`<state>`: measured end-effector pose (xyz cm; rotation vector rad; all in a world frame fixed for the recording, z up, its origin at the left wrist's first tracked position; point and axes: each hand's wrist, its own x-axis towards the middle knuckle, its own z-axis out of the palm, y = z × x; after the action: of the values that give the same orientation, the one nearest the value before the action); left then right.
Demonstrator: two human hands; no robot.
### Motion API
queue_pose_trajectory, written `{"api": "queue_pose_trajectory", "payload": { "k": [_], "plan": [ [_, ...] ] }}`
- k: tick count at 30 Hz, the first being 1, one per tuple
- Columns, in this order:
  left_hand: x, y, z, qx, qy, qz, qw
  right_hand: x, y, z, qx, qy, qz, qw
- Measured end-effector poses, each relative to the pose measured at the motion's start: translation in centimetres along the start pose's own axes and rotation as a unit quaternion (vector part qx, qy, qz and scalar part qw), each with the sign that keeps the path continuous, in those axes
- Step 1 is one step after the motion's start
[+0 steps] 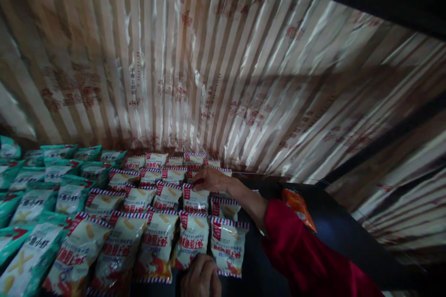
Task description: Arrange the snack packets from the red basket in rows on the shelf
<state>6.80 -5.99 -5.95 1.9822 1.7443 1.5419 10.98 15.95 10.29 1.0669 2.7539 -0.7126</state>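
My right hand (212, 180), below a dark red sleeve (306, 246), reaches over the right-hand columns of cream snack bags. Its fingers stretch across the tops, with the fingertips at the upper edge of one upright snack bag (195, 200). The thumb is hidden. At the bottom, my left hand (201, 277) is curled with knuckles up, just in front of a front-row snack bag (191, 240). Whatever its fingers may hold is out of sight. To its right stands another cream bag (228, 247) with red and blue striped edges.
Teal snack bags (35, 257) stand in rows at the left. An orange packet (298, 209) lies on the black surface (334, 236) at the right. Behind the rows hangs a pleated, printed sheet (195, 65). A dark bar (390, 144) slants across the right side.
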Motion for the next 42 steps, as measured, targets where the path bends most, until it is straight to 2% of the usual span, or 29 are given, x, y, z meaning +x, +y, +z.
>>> {"api": "queue_pose_trajectory", "payload": {
  "k": [6, 15, 21, 26, 30, 32, 34, 37, 42],
  "plan": [
    [0.0, 0.3, -0.1, -0.004, 0.000, -0.010, 1.000, 0.0, 0.0, 0.9, -0.042, 0.033, 0.016, 0.998],
    [0.2, 0.7, -0.7, -0.006, -0.018, -0.030, 0.999, 0.8, 0.5, 0.9, -0.059, 0.077, 0.017, 0.995],
    [0.1, 0.7, -0.7, -0.017, -0.041, -0.041, 0.998, 0.5, 0.6, 0.9, -0.051, 0.075, 0.016, 0.996],
    [0.6, 1.3, -1.6, -0.017, -0.049, -0.041, 0.998, -0.7, 0.2, 0.7, -0.081, 0.104, -0.028, 0.991],
    [1.2, 1.8, -2.9, -0.018, -0.073, -0.028, 0.997, -2.7, -1.3, 0.8, -0.095, 0.174, -0.058, 0.978],
    [1.3, 2.1, -3.3, -0.022, -0.088, -0.031, 0.995, -3.8, -2.4, 1.0, -0.097, 0.184, -0.070, 0.976],
    [1.1, 2.3, -3.5, -0.024, -0.092, -0.034, 0.995, -4.7, -3.6, 1.4, -0.106, 0.162, -0.082, 0.978],
    [0.9, 2.4, -3.7, -0.019, -0.091, -0.036, 0.995, -5.5, -5.2, 2.1, -0.142, 0.095, -0.086, 0.981],
    [0.5, 2.4, -4.0, -0.015, -0.096, -0.034, 0.995, -5.3, -6.8, 2.9, -0.200, 0.027, -0.030, 0.979]
  ]
}}
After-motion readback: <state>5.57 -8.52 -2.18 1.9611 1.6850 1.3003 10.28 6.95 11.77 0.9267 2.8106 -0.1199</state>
